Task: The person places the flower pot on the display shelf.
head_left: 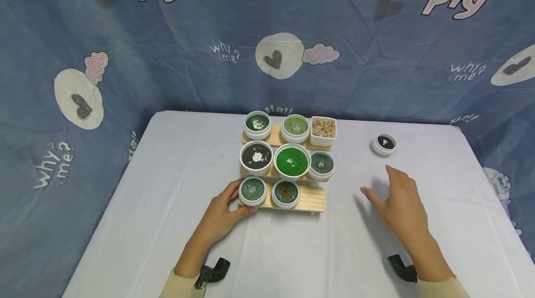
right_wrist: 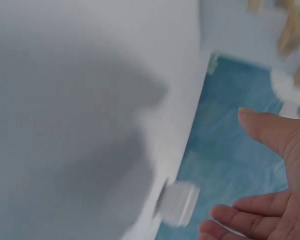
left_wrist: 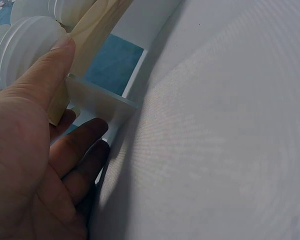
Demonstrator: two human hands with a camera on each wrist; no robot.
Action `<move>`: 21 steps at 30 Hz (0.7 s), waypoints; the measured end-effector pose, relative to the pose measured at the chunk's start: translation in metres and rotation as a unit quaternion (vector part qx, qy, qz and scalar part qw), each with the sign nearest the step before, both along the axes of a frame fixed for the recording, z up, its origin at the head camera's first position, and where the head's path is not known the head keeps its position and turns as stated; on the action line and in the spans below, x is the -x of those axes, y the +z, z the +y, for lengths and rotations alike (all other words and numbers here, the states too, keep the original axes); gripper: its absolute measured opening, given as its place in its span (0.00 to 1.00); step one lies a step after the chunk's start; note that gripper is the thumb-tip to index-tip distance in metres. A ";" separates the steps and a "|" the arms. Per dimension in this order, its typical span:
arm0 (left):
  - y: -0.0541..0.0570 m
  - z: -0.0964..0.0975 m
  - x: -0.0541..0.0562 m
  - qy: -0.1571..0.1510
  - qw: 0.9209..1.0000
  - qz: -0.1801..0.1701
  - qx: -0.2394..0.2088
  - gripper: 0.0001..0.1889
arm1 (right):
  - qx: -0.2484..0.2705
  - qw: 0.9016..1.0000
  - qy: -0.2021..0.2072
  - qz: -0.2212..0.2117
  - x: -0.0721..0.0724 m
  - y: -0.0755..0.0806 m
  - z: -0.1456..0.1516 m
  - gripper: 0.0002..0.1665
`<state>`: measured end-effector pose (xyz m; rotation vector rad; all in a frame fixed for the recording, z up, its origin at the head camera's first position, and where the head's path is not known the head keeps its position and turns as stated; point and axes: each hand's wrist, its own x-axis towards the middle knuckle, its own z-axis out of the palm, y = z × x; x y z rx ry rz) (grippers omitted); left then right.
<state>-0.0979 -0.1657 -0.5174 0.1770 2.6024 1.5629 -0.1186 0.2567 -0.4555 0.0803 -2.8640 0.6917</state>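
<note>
My left hand (head_left: 223, 217) is at the front left of a stepped wooden stand (head_left: 311, 198). Its thumb and index finger pinch a small white jar (head_left: 252, 190) with speckled green contents, on the lowest step. In the left wrist view the thumb lies against the jar's ridged side (left_wrist: 30, 50), while the other fingers hang below the board beside a clear support (left_wrist: 100, 100). Spread apart and holding nothing, my right hand (head_left: 403, 205) hovers over the white table. Beyond its fingertips stands a small white jar (head_left: 383, 144) with black contents; the right wrist view shows it blurred.
Beside the pinched jar sits another with a brown centre (head_left: 286, 194). The steps behind hold several white pots, including a bright green one (head_left: 292, 162) and a square dish of tan bits (head_left: 323, 128). A blue printed cloth (head_left: 209, 84) hangs behind the table (head_left: 184, 158).
</note>
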 end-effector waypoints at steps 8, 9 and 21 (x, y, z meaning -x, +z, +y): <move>0.000 0.000 0.000 0.001 1.000 -0.002 -0.005 0.39 | -0.004 0.998 -0.044 -0.049 0.039 -0.006 0.036 0.56; -0.001 0.001 0.000 0.001 1.000 -0.003 -0.005 0.39 | -0.004 0.997 -0.047 -0.053 0.044 -0.007 0.039 0.56; -0.001 0.000 0.001 0.003 1.000 -0.004 -0.002 0.39 | 0.031 0.996 -0.050 -0.063 0.089 -0.022 0.054 0.54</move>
